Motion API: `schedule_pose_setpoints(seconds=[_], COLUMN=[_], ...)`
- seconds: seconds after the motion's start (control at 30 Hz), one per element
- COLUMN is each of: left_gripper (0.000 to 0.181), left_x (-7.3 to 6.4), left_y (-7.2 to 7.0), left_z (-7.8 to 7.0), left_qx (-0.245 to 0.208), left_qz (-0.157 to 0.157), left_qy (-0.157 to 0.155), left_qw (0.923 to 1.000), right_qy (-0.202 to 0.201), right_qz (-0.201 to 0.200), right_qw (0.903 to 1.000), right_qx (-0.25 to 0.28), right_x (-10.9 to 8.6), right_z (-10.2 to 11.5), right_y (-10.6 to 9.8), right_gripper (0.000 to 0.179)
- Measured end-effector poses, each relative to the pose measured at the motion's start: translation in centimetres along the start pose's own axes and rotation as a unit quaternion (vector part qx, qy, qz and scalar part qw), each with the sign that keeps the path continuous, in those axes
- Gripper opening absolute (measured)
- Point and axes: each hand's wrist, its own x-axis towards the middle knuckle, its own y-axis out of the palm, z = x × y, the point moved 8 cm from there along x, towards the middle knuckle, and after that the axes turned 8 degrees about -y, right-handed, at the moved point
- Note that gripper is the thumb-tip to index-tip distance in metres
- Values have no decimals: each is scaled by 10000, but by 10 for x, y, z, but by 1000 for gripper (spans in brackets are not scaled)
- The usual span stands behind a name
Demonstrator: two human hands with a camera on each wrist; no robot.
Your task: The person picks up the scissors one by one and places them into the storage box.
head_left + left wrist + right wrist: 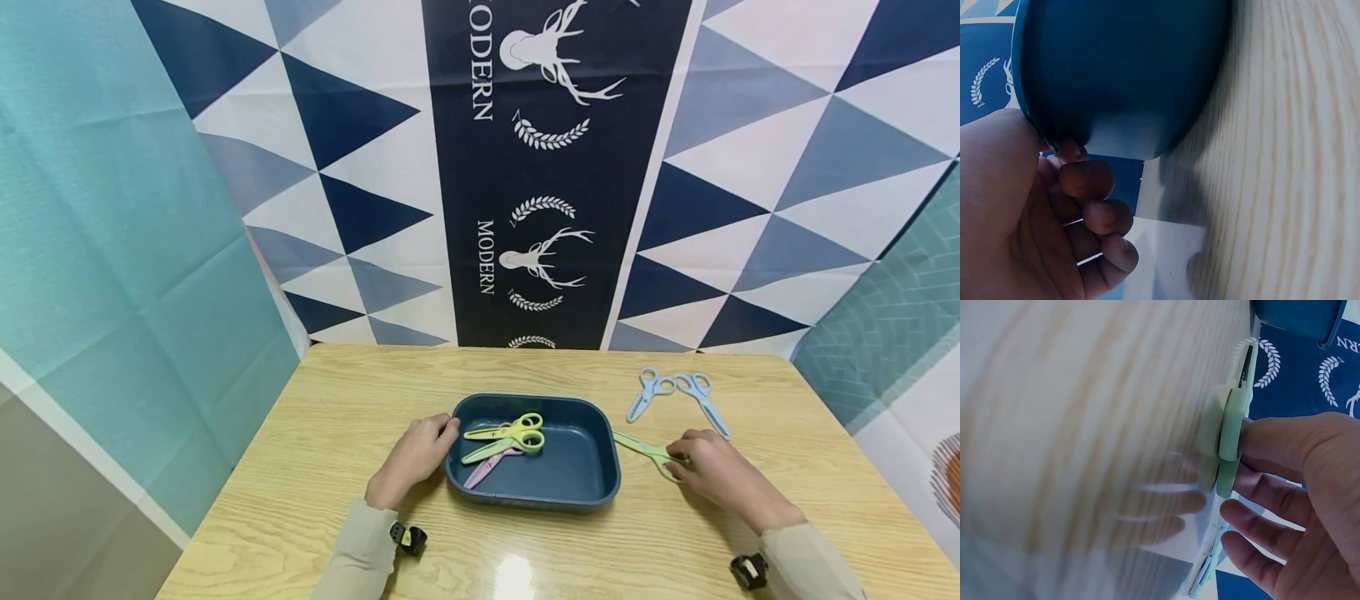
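Observation:
A dark blue tray (573, 471) stands on the table, its left rim pinched by my left hand (414, 457). The left wrist view shows the thumb over that rim (1022, 103) and the fingertips curled beneath it. Inside the tray, toward its left side, yellow scissors (486, 433), green scissors (480, 452) and pink scissors (484, 472) lie overlapping. To the right of the tray, my right hand (708, 468) grips another pair of green scissors (639, 447) by the handles, blades pointing at the tray's right wall. In the right wrist view, thumb and forefinger are at the green handle (1232, 425).
Two pairs of light blue scissors, a left pair (641, 403) and a right pair (708, 407), lie behind my right hand. The wooden table (360, 375) ends at a patterned cloth (375, 275) at the back.

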Motion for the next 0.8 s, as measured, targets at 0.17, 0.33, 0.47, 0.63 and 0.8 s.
schedule_pose_setpoints(seconds=[0.17, 0.33, 0.47, 0.63, 0.8], left_gripper=[37, 38, 40, 41, 41], left_x=[0, 0, -1, -1, -1], left_y=[0, 0, -1, -1, -1], left_z=[0, 1, 0, -2, -2], left_qx=[22, 42, 80, 91, 83], left_qz=[-12, -17, -52, -72, -50], left_qy=[25, 2, 36, 76, 72], left_qw=[10000, 10000, 9999, 9999, 9999], right_qy=[-32, -42, -98, -107, -130], right_qz=[-27, -6, -11, 34, 56], right_qw=[10000, 9999, 9998, 9998, 9998], right_qx=[-49, -105, -163, -154, -159], right_x=[1, 0, -1, -2, -2], right_z=[1, 1, 2, 2, 2], right_y=[-1, -1, -2, -4, -7], right_gripper=[11, 13, 12, 12, 12])
